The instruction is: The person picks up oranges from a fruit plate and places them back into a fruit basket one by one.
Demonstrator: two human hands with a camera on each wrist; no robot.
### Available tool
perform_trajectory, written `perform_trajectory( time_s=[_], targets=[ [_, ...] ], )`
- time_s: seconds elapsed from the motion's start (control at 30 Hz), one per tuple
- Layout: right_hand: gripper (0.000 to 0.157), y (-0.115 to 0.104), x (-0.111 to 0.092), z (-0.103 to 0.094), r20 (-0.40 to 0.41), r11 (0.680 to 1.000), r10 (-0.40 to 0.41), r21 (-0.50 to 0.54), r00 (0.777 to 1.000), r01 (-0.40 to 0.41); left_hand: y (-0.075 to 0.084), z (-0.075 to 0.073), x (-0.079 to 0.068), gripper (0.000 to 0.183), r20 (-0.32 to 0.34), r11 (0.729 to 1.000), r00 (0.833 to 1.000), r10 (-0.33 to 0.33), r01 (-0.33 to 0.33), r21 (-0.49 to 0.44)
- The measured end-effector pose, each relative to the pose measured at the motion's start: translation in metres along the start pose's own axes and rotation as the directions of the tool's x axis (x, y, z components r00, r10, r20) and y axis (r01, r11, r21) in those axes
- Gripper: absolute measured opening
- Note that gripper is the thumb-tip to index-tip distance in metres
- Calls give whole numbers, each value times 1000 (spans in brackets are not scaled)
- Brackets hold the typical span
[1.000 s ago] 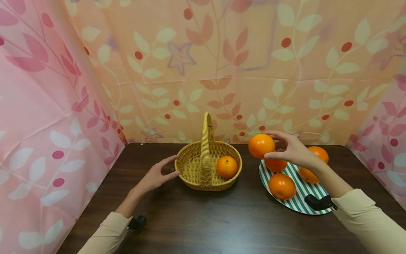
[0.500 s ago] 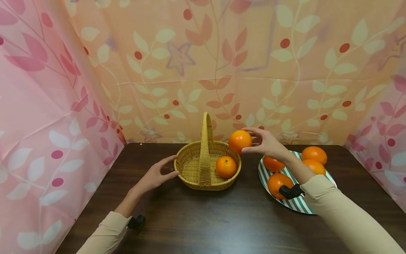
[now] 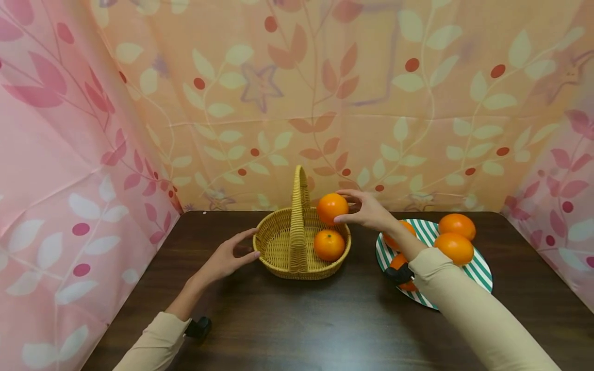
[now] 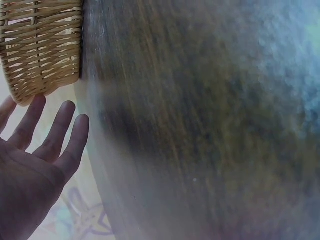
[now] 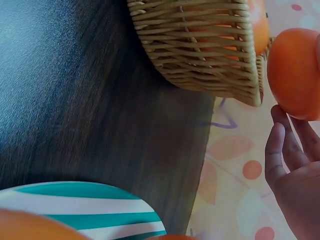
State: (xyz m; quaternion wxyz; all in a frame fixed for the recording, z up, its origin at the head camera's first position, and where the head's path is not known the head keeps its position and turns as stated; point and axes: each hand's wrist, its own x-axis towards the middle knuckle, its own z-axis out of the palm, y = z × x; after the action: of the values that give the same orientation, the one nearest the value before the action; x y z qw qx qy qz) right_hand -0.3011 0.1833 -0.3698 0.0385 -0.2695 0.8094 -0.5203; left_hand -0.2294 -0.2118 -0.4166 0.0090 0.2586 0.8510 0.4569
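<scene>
A yellow wicker basket (image 3: 275,269) with a tall arched handle stands on the dark table, one orange (image 3: 329,245) lying in its right half. My right hand (image 3: 368,211) holds a second orange (image 3: 332,208) between thumb and fingers, above the back right of the basket. In the right wrist view this held orange (image 5: 295,72) is beside the basket rim (image 5: 255,75). My left hand (image 3: 232,253) is at the basket's left end, thumb and fingertips right at the rim. The left wrist view shows its fingers (image 4: 62,122) extended and spread by the wickerwork (image 4: 42,55).
On the right, a round plate with green and white stripes (image 3: 480,273) bears several oranges (image 3: 455,249), partly covered by my right forearm and its black wrist strap. A patterned cloth (image 3: 260,129) hangs behind the table's back edge and at both sides.
My right hand has carried the held orange leftward from above the plate to over the basket's right half. The left hand stays at the basket's left rim.
</scene>
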Motion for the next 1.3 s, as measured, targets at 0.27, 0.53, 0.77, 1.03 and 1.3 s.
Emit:
perform_trajectory(
  time_s=[0.27,0.53,0.77,1.03,1.3],
  targets=[
    [66,-6,3,11,25,999,-32,27,999,32,-21,3,1,65,-16,1000,1000,-6,6,7],
    [69,-19,1,13,38,999,32,43,999,-33,-11,2,-1,64,-28,1000,1000,-13,13,3],
    [68,-1,-1,0,22,999,50,-16,998,-50,17,-2,-5,62,6,999,999,-35,35,4],
    [31,-10,-22,-22,-40,997,-37,-72,999,34,15,-3,-5,62,3,1000,1000,-21,21,7],
    [26,-18,-48,-44,-58,997,3,-77,998,-7,17,-3,-4,62,6,1000,1000,-23,23,-3]
  ],
)
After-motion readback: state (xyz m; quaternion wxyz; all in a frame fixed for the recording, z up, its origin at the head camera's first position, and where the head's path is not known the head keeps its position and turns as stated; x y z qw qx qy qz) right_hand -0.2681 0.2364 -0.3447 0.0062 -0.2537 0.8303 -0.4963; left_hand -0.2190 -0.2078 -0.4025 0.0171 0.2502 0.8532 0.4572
